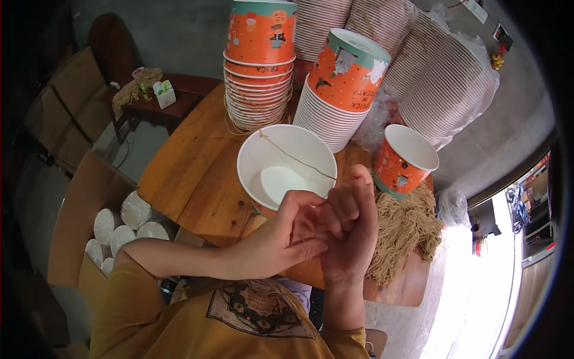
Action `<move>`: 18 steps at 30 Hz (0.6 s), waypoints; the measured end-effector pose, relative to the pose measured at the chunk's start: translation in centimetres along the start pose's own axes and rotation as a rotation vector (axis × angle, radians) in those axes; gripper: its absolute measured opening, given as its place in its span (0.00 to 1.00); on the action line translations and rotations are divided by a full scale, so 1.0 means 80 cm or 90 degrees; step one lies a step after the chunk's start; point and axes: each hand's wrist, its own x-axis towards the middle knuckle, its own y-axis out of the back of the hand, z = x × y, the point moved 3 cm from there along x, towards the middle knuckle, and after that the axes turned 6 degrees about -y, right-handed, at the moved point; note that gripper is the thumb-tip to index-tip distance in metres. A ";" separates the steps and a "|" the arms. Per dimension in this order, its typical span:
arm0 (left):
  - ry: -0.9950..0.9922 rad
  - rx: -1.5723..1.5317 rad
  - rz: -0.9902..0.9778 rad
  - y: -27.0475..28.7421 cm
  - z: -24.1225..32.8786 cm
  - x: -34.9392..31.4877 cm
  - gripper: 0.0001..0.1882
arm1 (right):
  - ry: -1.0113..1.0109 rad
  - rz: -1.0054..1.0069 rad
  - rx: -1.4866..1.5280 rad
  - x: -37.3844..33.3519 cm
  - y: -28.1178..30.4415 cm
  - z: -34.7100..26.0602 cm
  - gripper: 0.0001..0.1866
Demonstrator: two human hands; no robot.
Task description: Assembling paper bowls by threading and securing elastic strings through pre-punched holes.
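A white-lined paper bucket (251, 157) stands mouth up on the wooden table in front of me. A thin tan string (293, 157) crosses its mouth from the far left rim towards the right rim by my fingers. My left hand (293, 230) comes in from the left, fingers closed and meeting my right palm. Beside the bucket's near right rim, my right hand (348, 221) is raised with its palm towards me; most of its fingers curl in and one stands higher. Whatever the fingers hold is hidden between the hands.
Stacks of orange paper buckets (261, 36) (350, 72) and wrapped white-rimmed stacks (445, 78) fill the table's back (185, 173). An orange bucket (402, 170) stands at right near a bundle of tan strings (406, 233). A cardboard box (75, 224) at left holds several white buckets (136, 209).
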 end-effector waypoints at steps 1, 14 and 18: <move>0.102 -0.086 -0.008 -0.005 0.000 -0.001 0.23 | 0.040 0.031 -0.045 0.001 0.005 -0.003 0.11; 0.105 0.252 -0.088 0.021 0.006 0.005 0.10 | 0.465 0.166 -1.144 0.015 0.105 -0.055 0.11; 0.036 0.342 -0.108 0.017 0.017 0.027 0.11 | 0.153 0.024 -0.789 -0.022 0.073 -0.031 0.15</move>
